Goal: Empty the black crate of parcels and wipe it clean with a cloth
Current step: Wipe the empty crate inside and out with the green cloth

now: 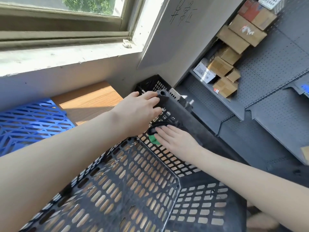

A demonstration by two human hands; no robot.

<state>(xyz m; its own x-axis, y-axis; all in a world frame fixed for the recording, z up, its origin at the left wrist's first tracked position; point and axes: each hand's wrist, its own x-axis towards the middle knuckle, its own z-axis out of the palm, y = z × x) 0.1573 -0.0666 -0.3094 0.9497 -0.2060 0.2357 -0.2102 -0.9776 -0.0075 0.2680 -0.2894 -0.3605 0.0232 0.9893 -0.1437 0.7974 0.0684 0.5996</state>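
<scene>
Black crate [127, 190] fills the near view, its slotted floor bare, standing on a wooden table [87, 101]. At its far corner the left hand [140, 108] curls its fingers over the rim. Just right of it, the right hand [175, 139] lies flat with straight fingers, pressing a green cloth [153, 139] against the inside of the far wall. A blue crate [33, 118] sits left. Cardboard parcels [224, 86] rest on grey shelves [234, 104] far right.

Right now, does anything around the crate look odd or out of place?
Nothing in the black crate itself: no parcels, no visible breaks. Only the cardboard boxes on the grey shelf sit jumbled at mixed angles.
</scene>
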